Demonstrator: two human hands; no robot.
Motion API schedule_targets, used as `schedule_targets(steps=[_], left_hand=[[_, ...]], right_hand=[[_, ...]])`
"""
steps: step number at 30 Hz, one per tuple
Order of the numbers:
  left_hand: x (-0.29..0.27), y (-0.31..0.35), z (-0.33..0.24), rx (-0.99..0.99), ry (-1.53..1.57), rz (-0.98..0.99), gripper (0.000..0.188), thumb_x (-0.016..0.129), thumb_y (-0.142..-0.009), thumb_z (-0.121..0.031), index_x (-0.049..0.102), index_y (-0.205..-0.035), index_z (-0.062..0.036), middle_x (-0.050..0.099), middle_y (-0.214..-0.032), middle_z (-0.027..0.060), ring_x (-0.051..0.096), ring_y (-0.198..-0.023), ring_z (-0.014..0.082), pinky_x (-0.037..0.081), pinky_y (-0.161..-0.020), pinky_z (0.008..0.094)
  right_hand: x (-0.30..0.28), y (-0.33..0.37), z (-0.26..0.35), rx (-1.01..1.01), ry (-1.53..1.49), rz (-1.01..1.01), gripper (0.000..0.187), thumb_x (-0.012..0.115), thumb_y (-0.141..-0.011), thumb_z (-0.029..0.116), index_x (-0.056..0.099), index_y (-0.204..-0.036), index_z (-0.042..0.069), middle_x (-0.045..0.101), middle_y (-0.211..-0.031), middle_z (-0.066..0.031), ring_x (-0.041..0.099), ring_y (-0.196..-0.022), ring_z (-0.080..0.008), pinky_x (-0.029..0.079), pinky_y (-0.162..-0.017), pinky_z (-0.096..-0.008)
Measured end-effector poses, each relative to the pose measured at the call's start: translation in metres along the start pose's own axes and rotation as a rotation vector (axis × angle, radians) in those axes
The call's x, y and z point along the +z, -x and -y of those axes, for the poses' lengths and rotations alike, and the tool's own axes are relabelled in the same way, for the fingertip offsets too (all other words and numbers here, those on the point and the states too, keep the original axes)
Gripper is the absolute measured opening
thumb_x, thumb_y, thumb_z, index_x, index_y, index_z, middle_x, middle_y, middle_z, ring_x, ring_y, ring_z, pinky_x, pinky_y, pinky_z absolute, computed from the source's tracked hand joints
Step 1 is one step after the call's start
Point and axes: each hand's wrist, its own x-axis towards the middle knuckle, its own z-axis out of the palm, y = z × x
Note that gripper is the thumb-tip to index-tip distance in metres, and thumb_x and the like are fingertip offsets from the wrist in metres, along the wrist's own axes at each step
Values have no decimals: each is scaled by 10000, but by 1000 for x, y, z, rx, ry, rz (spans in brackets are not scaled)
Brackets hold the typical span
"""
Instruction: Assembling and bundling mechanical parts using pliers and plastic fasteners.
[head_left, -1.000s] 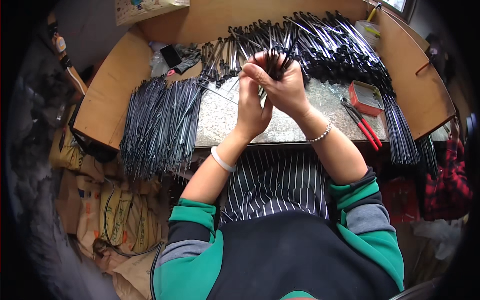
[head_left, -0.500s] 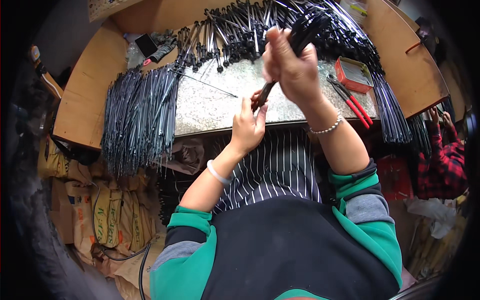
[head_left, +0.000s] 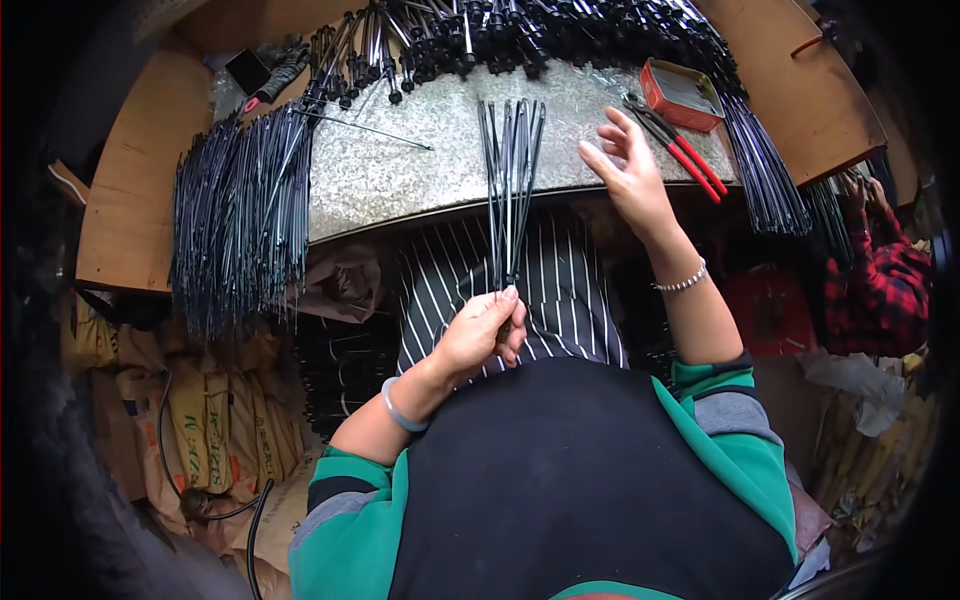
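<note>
Thin rods held by one end only: some could slip!
The bunch of rods (head_left: 510, 190) is mid-frame, low ends pinched in the fingers of the L hand (head_left: 487, 330), tops fanned out over the bench (head_left: 380, 195); can't tell if they touch it. R hand (head_left: 632, 180), right of mid-frame, has fingers spread & holds nothing. If the pinch goes weak, rods could slide onto the striped cloth (head_left: 435, 270), b/c nothing holds the tops. A quick R hand swing might bump the red-handled pliers (head_left: 692, 160), upper right, b/c they're near & poke past the edge.
</note>
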Motion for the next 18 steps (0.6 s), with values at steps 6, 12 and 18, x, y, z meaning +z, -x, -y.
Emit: schedule_targets(steps=[6, 12, 18], left_hand=[[16, 16, -11, 131, -406, -80, 423, 334, -977, -355, 481, -705, -67, 469, -468, 14, 426, -372, 78, 359, -379, 188], [22, 15, -1, 184, -144, 64, 389, 331, -981, -327, 478, -759, -43, 466, -496, 37, 439, -395, 99, 399, -403, 214], [20, 7, 0, 136, 134, 68, 358, 327, -981, -296, 448, -762, -41, 454, -503, 41, 435, -397, 128, 412, -417, 233]], right_hand=[[-34, 53, 9, -22, -95, 148, 281, 605, -859, 109, 554, -1120, 19, 576, -954, -17, 518, -821, -53, 438, -756, -205], [-35, 85, 6, 98, -212, 223, 120, 577, -883, 108, 605, -946, 11, 569, -722, 23, 517, -656, -32, 428, -603, -181], [-24, 102, 14, 122, -284, 312, 115, 562, -895, 113, 579, -837, 16, 529, -629, 34, 464, -517, -15, 366, -466, -165]])
